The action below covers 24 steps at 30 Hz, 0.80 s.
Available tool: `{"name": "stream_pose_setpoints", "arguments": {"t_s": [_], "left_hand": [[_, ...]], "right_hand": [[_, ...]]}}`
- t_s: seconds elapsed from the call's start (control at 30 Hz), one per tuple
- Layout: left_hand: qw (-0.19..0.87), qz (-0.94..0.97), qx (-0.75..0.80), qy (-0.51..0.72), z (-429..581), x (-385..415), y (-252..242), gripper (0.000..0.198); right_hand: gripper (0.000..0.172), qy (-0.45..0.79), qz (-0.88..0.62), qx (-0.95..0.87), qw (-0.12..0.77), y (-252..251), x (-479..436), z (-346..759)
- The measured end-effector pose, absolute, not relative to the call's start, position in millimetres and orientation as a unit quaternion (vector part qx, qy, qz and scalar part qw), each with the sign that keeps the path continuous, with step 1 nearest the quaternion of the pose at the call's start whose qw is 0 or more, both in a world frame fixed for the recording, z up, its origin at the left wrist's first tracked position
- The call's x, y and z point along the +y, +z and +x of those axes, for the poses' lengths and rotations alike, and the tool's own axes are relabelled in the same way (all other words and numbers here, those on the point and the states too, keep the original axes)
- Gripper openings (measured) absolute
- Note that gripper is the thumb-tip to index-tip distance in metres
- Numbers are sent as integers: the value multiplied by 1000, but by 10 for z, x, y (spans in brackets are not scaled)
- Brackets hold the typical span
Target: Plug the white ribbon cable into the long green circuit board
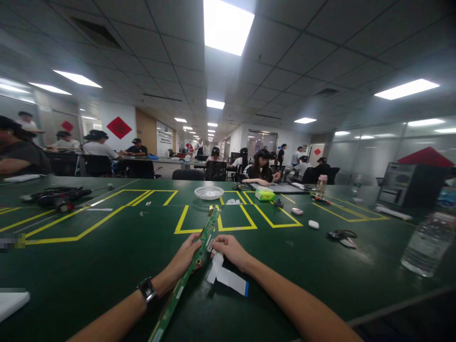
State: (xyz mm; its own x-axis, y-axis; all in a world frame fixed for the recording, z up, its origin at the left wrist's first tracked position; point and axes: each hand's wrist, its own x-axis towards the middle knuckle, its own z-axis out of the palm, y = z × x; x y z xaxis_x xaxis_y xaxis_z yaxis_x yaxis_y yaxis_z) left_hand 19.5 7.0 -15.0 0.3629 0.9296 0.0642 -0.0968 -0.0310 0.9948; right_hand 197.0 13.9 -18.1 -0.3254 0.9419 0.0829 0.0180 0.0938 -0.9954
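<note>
A long, narrow green circuit board [177, 290] slants up from the lower edge of the view, held off the table. My left hand [188, 254] is closed round its left side near the upper part, and a dark watch sits on that wrist. On the board's other side, my right hand [230, 249] pinches the end of a white flat ribbon cable [231, 279] close to the board. The cable hangs folded below the fingers and ends in a blue tip. Whether its upper end touches the board is hidden by my fingers.
Ahead on the green table [285, 275] stand a white round basket [209, 192] and a green tissue pack [265, 194]. A water bottle [427, 244] and a computer case [406, 185] are at the right. Dark tools [60, 195] lie left. A person [261, 168] sits across the table.
</note>
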Motion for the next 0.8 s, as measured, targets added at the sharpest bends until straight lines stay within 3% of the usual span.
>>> {"name": "stream_pose_setpoints", "arguments": {"t_s": [0.37,0.8], "left_hand": [[563,587,373,446,178,51,-109,27],[558,592,374,447,164,83,-145,33]], "right_hand": [[37,537,-402,-607,426,-101,84,1968],[33,547,-399,-605,420,-122,90,1955]]}}
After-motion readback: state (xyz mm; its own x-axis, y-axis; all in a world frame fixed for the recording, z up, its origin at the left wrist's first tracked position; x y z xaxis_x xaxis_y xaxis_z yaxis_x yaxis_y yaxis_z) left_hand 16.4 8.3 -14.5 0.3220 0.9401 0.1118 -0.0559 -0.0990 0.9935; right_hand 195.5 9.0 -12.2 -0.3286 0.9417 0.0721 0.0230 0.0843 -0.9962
